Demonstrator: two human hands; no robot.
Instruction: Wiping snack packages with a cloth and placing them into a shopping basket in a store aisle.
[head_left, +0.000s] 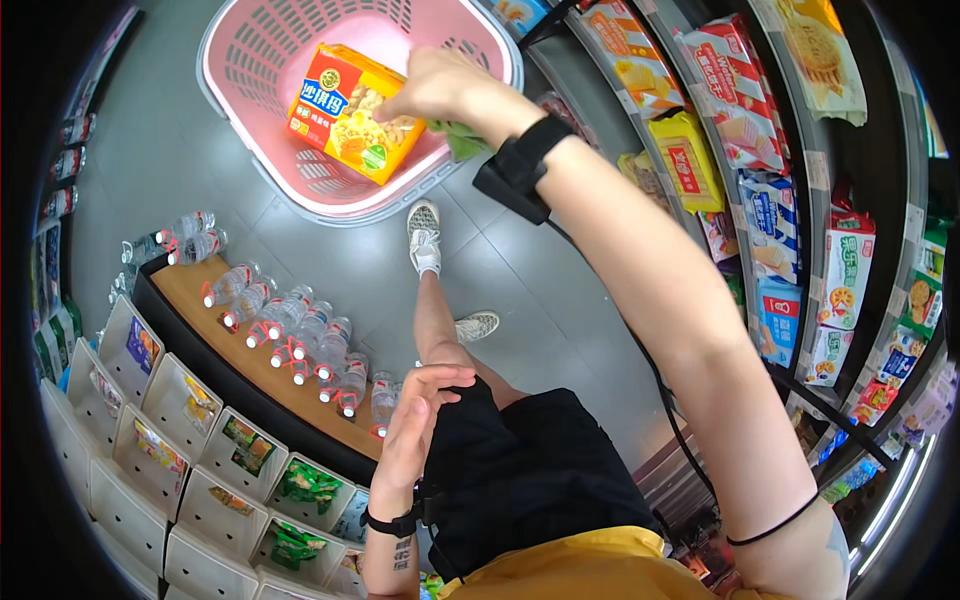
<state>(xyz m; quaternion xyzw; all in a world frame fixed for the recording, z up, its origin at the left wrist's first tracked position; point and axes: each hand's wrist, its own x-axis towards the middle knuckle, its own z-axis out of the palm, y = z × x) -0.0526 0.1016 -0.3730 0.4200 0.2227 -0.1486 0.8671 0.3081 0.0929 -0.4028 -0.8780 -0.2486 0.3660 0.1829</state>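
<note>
A pink plastic shopping basket with a grey rim stands at the top of the head view. Over its right side reaches my right hand, its thumb on the front of a yellow and red snack box inside the basket; the other fingers are partly hidden behind the hand. Something green shows beneath my right wrist, only partly visible. My left hand is held in front of my black shorts, palm turned sideways, fingers apart from the thumb, with nothing in it.
Shelves of packaged wafers and biscuits run along the right. At the left stand several clear water bottles on a wooden ledge, beside white bins of packaged snacks. My feet are on the grey tiled floor.
</note>
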